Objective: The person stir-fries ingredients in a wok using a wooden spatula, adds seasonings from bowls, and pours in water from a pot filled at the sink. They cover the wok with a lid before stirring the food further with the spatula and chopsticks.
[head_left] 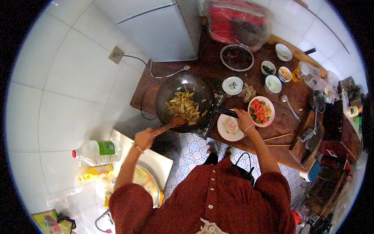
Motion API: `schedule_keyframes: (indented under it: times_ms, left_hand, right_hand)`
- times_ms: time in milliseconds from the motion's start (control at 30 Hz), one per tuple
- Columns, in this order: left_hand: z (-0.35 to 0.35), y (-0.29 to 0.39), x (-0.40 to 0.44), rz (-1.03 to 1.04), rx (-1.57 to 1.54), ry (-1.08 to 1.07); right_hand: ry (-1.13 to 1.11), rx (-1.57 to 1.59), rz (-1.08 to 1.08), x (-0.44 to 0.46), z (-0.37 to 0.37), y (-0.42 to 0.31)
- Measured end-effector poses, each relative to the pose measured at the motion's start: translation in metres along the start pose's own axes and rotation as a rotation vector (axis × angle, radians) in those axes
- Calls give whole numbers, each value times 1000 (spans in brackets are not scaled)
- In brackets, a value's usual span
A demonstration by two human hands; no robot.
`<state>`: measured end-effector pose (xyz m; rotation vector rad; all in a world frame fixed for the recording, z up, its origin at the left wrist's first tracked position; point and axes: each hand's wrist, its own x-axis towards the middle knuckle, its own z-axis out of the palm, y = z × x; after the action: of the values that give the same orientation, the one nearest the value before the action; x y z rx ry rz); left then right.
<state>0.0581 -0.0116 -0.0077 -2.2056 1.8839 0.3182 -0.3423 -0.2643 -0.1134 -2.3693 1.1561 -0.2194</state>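
Observation:
My left hand [144, 139] is closed round the handle of a wooden spatula [167, 126]. The spatula's blade rests in a dark wok [163, 85], at the near edge of a heap of pale brown cooked strips [185, 106] whose kind I cannot make out. With my right hand [244, 120] I grip the end of the wok's black handle [226, 112]. The wok sits on a stove [217, 100], mostly hidden beneath it. Under my right hand lies a white plate with a red mark [230, 132]. Just beyond is a bowl of chopped red and green vegetables [260, 110].
Several small bowls stand at the back right, among them a white bowl [273, 84]. A spoon [290, 107] and chopsticks [277, 137] lie on the wooden table [280, 121]. To the left are a large plastic bottle [99, 153], a yellow bottle [97, 172] and a fridge [159, 35].

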Motion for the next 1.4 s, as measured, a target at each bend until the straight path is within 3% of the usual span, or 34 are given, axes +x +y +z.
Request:
schedule_keyframes:
  times_ms: [33, 67, 167, 400, 467, 500, 600, 633, 700, 733, 800, 867, 900, 933, 1000, 1133, 1167, 1267, 1333, 1400]
  left_hand:
    - [17, 12, 7, -152, -79, -46]
    - [49, 20, 13, -63, -79, 119]
    - [33, 69, 23, -66, -271, 393]
    - [22, 73, 81, -252, -338, 511]
    - [30, 66, 90, -239, -258, 434]
    - [34, 67, 98, -220, -172, 367]
    - [-12, 90, 63, -201, 33, 167]
    - [-16, 87, 50, -131, 24, 240]
    - [-4, 78, 26, -25, -149, 396]
    - [8, 77, 20, -42, -127, 348]
    - [26, 80, 5, -71, -89, 239]
    - [22, 83, -1, -109, -61, 181]
    - [14, 82, -3, -94, -77, 196]
    - [7, 81, -9, -99, -90, 212]
    - [-12, 93, -5, -145, -228, 278]
    - [23, 101, 34, -236, -171, 363]
    - [18, 116, 42, -340, -186, 238]
    - [34, 124, 35, -256, -134, 249]
    - [19, 127, 19, -216, -61, 246]
    - [15, 117, 4, -214, -50, 281]
  right_hand:
    - [-29, -2, 1, 1, 1, 2]
    - [-56, -2, 2, 2, 2, 3]
    - [-140, 37, 25, 3, 2, 4]
    - [-138, 8, 22, -5, -5, -7]
    - [-22, 84, -52, -6, 6, 5]
    - [-70, 119, -13, -2, 19, 20]
    - [120, 105, -28, -33, -13, 13]
    - [133, 84, 39, -48, -20, 28]
    - [170, 73, -60, -72, -28, 50]
    - [176, 63, -34, -90, -29, 61]
    - [225, 159, 436, -134, -24, 93]
    - [70, -46, 607, -169, 5, 156]
    - [84, -97, 487, -182, 0, 172]
    - [98, -35, 575, -204, 33, 217]
    - [-157, -362, 619, -205, 14, 206]
    - [-367, -562, 584, -186, 4, 186]
    - [-366, -560, 550, -186, 15, 201]
    - [-309, -648, 512, -183, 40, 229]
    - [-318, -769, 365, -178, 29, 223]
    - [-390, -744, 363, -171, 17, 214]
